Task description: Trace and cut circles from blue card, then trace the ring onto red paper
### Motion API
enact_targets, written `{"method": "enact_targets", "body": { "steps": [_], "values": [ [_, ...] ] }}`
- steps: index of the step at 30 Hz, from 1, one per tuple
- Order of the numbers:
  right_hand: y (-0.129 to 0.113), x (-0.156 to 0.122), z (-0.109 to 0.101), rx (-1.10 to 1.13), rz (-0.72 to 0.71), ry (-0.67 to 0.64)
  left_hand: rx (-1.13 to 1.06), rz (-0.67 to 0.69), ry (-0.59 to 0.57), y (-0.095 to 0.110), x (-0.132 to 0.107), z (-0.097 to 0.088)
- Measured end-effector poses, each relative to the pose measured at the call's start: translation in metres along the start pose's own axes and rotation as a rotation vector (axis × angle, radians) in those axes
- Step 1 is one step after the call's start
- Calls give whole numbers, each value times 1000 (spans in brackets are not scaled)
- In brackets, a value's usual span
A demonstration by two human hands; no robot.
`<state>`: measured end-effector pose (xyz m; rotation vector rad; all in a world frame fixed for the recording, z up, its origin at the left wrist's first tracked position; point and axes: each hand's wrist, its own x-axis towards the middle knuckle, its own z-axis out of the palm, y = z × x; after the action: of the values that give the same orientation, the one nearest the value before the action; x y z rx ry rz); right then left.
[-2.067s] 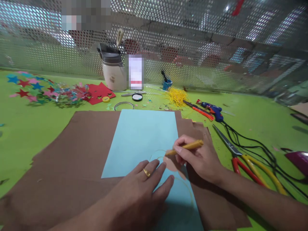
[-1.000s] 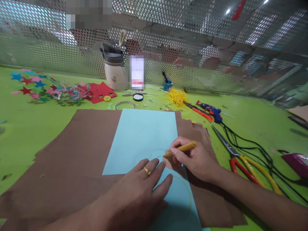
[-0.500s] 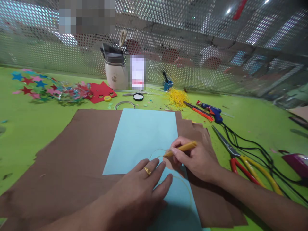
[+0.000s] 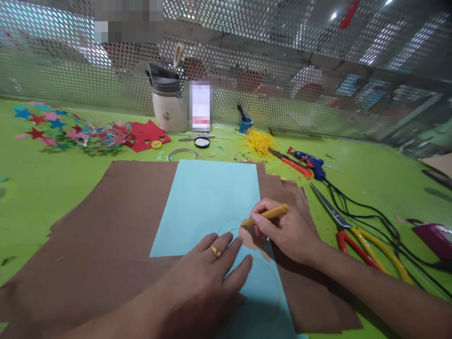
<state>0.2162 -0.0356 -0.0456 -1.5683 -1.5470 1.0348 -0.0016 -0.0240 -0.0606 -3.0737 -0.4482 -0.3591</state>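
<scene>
My right hand (image 4: 284,230) grips a short, thick yellow pencil (image 4: 270,213). Its point touches the edge of a pinkish paper cutout (image 4: 252,239) on a light blue sheet (image 4: 208,193). Spread flat on that sheet is my left hand (image 4: 217,263), a gold ring on one finger. Its fingertips rest at the cutout's left side, and part of the cutout lies hidden beneath my hands. Thin yellowish curved lines (image 4: 277,278) are drawn on the blue sheet.
Brown paper sheets (image 4: 116,212) lie under the blue one. To the right are scissors (image 4: 341,221), a blue glue gun (image 4: 314,165) and black cords. Behind stand a white jar (image 4: 167,110) and a phone (image 4: 200,103). Paper stars (image 4: 37,133) are heaped at left.
The pencil tip has shifted slightly up and right along the cutout's edge, showing more of the cutout. My left hand stays in place on the paper.
</scene>
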Motion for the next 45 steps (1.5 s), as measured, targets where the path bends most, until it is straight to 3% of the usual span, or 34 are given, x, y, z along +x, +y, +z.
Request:
{"method": "enact_targets", "body": {
  "steps": [26, 33, 37, 42, 45],
  "values": [
    [2, 3, -1, 76, 3, 45, -33, -13, -32, 1, -1, -4],
    [4, 4, -11, 249, -82, 170, -35, -9, -27, 1, -2, -5],
    [5, 8, -24, 31, -136, 249, -15, -1, -36, 0, -3, -3],
    [3, -4, -24, -461, -310, 120, -9, 27, -10, -4, -3, -1],
    [0, -17, -16, -600, -346, 117, -7, 28, -15, -4, -3, -1]
  ]
}}
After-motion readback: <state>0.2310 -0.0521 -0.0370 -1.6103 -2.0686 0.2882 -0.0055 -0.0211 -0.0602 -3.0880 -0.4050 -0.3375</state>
